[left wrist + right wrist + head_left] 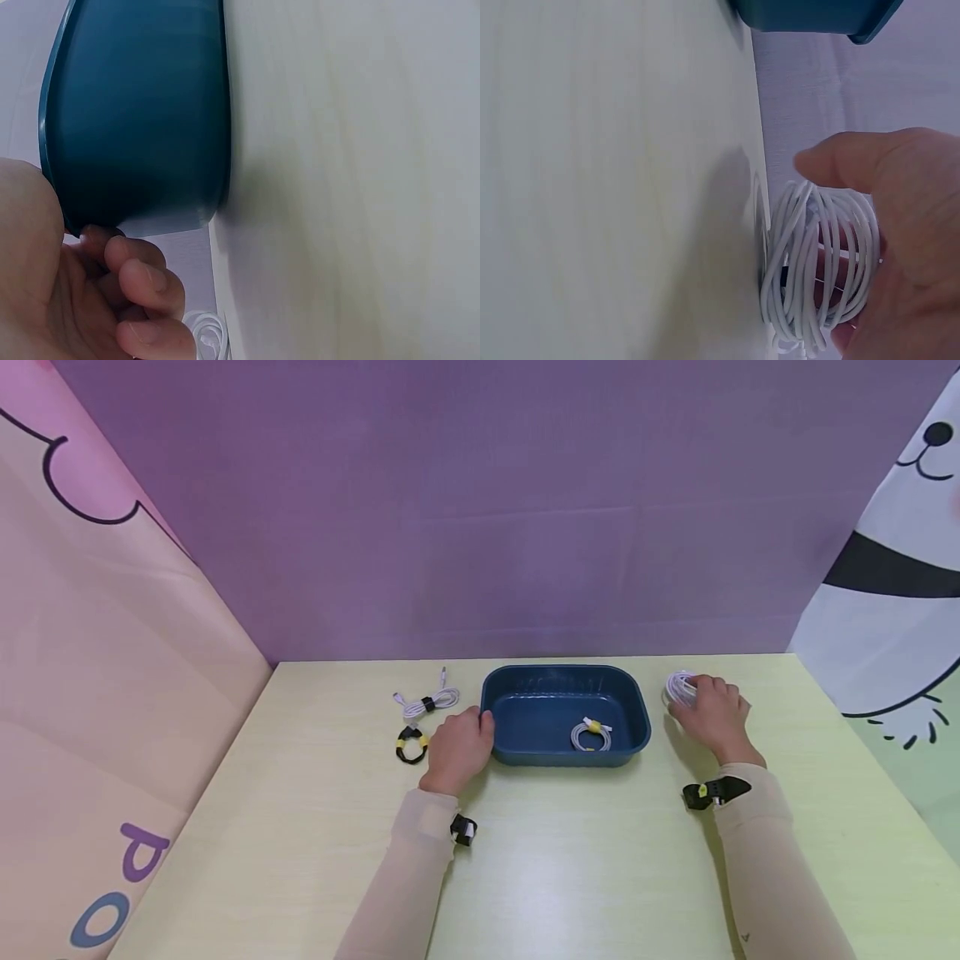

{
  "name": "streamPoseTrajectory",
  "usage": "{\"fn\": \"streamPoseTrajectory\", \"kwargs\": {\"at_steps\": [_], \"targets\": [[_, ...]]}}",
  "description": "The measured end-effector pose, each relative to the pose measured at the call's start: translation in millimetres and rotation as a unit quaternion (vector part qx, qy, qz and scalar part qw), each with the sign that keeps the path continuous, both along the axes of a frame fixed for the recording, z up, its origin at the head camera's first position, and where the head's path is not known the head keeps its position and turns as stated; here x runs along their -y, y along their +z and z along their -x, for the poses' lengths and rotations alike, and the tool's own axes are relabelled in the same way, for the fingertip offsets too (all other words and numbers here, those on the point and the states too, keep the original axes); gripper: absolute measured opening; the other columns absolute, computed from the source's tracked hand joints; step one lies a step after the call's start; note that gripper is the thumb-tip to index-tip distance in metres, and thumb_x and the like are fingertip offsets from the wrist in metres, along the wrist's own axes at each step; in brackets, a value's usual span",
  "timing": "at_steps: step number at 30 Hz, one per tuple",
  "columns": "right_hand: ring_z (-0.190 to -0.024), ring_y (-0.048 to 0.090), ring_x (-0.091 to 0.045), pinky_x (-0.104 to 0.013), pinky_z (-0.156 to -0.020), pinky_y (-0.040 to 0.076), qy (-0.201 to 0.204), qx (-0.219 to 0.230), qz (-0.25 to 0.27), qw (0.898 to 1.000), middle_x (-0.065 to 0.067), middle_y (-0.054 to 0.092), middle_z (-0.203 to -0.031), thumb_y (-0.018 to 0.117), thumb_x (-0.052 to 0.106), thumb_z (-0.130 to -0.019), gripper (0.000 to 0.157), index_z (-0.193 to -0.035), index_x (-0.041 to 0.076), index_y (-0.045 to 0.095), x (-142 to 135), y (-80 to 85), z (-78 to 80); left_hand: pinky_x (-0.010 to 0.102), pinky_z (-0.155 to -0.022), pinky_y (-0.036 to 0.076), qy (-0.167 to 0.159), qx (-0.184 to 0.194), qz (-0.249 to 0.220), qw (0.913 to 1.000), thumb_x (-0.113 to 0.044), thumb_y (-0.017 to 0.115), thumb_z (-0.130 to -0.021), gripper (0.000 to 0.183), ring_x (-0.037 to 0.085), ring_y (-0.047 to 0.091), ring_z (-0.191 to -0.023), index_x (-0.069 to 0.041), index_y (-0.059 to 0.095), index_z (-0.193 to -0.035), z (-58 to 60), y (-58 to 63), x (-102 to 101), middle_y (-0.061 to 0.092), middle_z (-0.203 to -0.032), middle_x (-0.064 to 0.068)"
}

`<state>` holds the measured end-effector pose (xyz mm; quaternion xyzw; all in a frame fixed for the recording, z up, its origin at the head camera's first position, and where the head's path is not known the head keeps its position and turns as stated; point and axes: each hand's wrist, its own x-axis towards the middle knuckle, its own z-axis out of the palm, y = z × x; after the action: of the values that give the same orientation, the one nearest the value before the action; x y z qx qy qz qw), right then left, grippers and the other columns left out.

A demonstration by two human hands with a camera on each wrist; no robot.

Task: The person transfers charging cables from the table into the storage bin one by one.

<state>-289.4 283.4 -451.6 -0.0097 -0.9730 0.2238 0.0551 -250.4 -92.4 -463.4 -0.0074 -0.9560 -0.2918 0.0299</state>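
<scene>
My left hand (461, 747) grips the left end of a dark blue plastic bin (566, 758), its thumb at the rim. In the left wrist view the fingers (142, 289) curl under the bin's lip. A small white coiled cable (592, 737) with a yellow tie lies inside the bin, towards the front right. Right of the bin, my right hand (712, 714) holds a thick coil of white cable (678, 687). In the right wrist view the thumb (840, 161) is above the coil and the other fingers show behind its loops.
Left of the bin lie a white cable (429, 702) with a black tie and a small black coiled cable (411, 745) with yellow ties. The pale wooden table (555, 860) ends at a purple backdrop (480, 527); printed cloths hang at both sides.
</scene>
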Motion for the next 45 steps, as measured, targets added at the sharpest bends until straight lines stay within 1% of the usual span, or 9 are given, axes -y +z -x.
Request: {"fn": "streamPoseTrajectory", "kwargs": {"at_steps": [5, 11, 20, 27, 36, 45], "targets": [[-0.125, 0.033, -0.058, -0.072, -0.101, 0.022, 0.011, 0.031, -0.016, 0.999, -0.04, 0.044, -0.133, 0.061, 0.029, -0.095, 0.068, -0.138, -0.019, 0.039, -2.7, -1.3, 1.5, 0.031, -0.048, 0.032, -0.001, 0.0, -0.003, 1.0, -0.032, 0.043, -0.108, 0.039, 0.022, 0.051, -0.054, -0.011, 0.056, -0.078, 0.0, -0.3, 0.0, 0.048, -0.063, 0.003], [-0.128, 0.031, -0.058, -0.072, -0.103, 0.019, 0.019, 0.052, -0.022, 0.998, -0.041, 0.043, -0.136, 0.06, 0.03, -0.096, 0.07, -0.14, -0.019, 0.037, -4.2, -1.6, 1.9, 0.03, -0.047, 0.031, -0.001, -0.001, -0.001, 1.0, -0.032, 0.043, -0.108, 0.039, 0.022, 0.05, -0.054, -0.011, 0.056, -0.077, -0.4, -0.4, 0.0, 0.046, -0.063, 0.003], [-0.131, 0.03, -0.06, -0.073, -0.105, 0.018, 0.031, 0.057, -0.025, 0.998, -0.041, 0.038, -0.145, 0.058, 0.025, -0.096, 0.066, -0.144, -0.015, 0.037, -5.1, 0.4, 1.0, 0.031, -0.048, 0.033, 0.0, 0.003, 0.001, 1.0, -0.032, 0.042, -0.108, 0.039, 0.022, 0.052, -0.055, -0.011, 0.056, -0.079, -0.7, 1.0, 0.0, 0.048, -0.064, 0.004], [-0.134, 0.028, -0.06, -0.074, -0.108, 0.016, 0.04, 0.07, -0.031, 0.996, -0.041, 0.035, -0.148, 0.055, 0.018, -0.098, 0.06, -0.146, -0.013, 0.035, -5.5, 2.5, -0.5, 0.031, -0.049, 0.033, 0.001, 0.004, 0.003, 1.0, -0.032, 0.043, -0.109, 0.039, 0.022, 0.052, -0.056, -0.011, 0.057, -0.08, -0.4, 1.1, -0.1, 0.049, -0.064, 0.004], [-0.131, 0.032, -0.059, -0.073, -0.107, 0.016, 0.046, 0.081, -0.035, 0.995, -0.038, 0.042, -0.145, 0.048, 0.011, -0.097, 0.05, -0.141, -0.013, 0.04, -6.7, 4.7, -1.4, 0.031, -0.048, 0.031, -0.001, 0.002, -0.002, 1.0, -0.031, 0.043, -0.108, 0.038, 0.022, 0.051, -0.054, -0.011, 0.056, -0.079, -1.1, 1.9, -0.1, 0.047, -0.064, 0.003], [-0.125, 0.038, -0.058, -0.074, -0.106, 0.017, 0.055, 0.069, -0.042, 0.995, -0.037, 0.05, -0.137, 0.051, 0.011, -0.097, 0.045, -0.134, -0.013, 0.045, -9.4, 5.3, -0.9, 0.03, -0.047, 0.031, 0.0, 0.002, 0.001, 1.0, -0.032, 0.043, -0.108, 0.039, 0.022, 0.051, -0.054, -0.011, 0.056, -0.078, -0.8, 1.8, -0.3, 0.047, -0.063, 0.003]]}}
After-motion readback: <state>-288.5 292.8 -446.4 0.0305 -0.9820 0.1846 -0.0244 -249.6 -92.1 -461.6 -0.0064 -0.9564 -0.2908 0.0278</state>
